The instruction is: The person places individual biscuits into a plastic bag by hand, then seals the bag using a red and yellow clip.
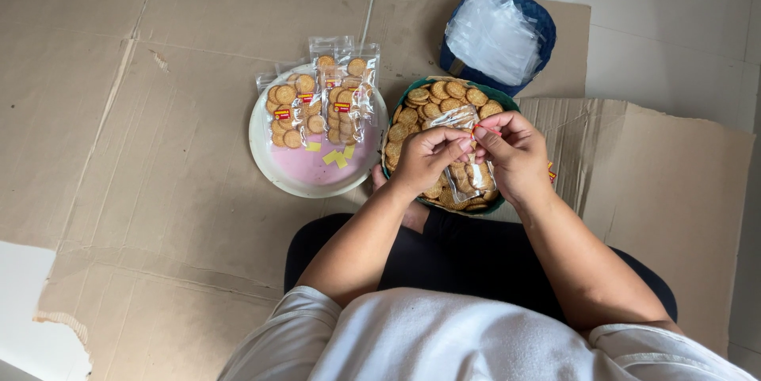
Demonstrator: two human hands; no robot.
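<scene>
Flattened cardboard sheets [182, 175] spread across floor. Pink-centred white plate [313, 171], left, loaded with sealed biscuit packets [321, 103]. Teal bowl [507, 103] of loose round biscuits, centre. Blue container [539, 28] of empty clear bags, far right. Clear filled bag [464, 167] held above bowl: left hand [424, 160] pinched shut on its top, right hand [515, 155] pinched alongside, red-and-yellow sticker at fingertips. Sealing stage, apparently; label placement over folded mouth seemingly called for.

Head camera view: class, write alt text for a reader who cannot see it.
Both hands, left hand and right hand, hold a clear packet of round biscuits over a bowl of loose biscuits. A pink plate of filled packets sits left, a blue tub of empty bags beyond.
</scene>
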